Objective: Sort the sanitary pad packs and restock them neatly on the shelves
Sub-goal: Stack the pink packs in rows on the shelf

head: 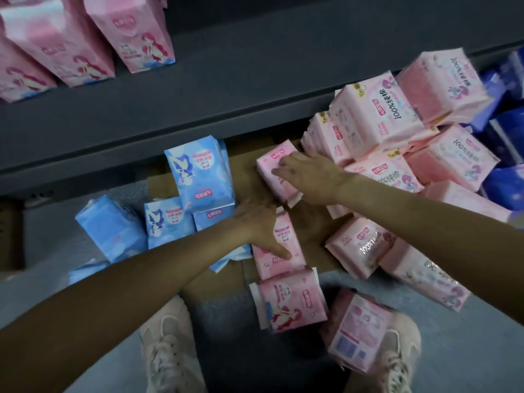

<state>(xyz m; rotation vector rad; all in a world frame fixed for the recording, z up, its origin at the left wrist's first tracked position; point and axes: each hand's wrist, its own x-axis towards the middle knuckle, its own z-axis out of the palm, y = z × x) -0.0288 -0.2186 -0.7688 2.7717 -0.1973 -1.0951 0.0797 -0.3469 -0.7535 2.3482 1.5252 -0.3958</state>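
A: What is sitting nearest, at the bottom of the frame?

B: Two pale shoes (170, 344) are standing on the grey floor (453, 350), with a pink pack (355, 333) lying blurred by the right one and another pink pack (292, 300) lying just above centre-bottom.

A: And the hands?

B: The left hand (259, 222) is resting flat, fingers straight, on a pink pack (279, 251) at centre. The right hand (310, 174) is gripping the upper pink pack (279, 174), thumb curling under its edge.

A: What is lying around them?

B: Blue packs (198, 171) are standing at centre left on cardboard (312, 251); a pink pile (397, 123) is leaning at the right, dark blue packs (507, 143) beyond it.

A: Farther up?

B: A dark shelf (226, 89) is carrying upright pink packs (85, 41) at upper left.
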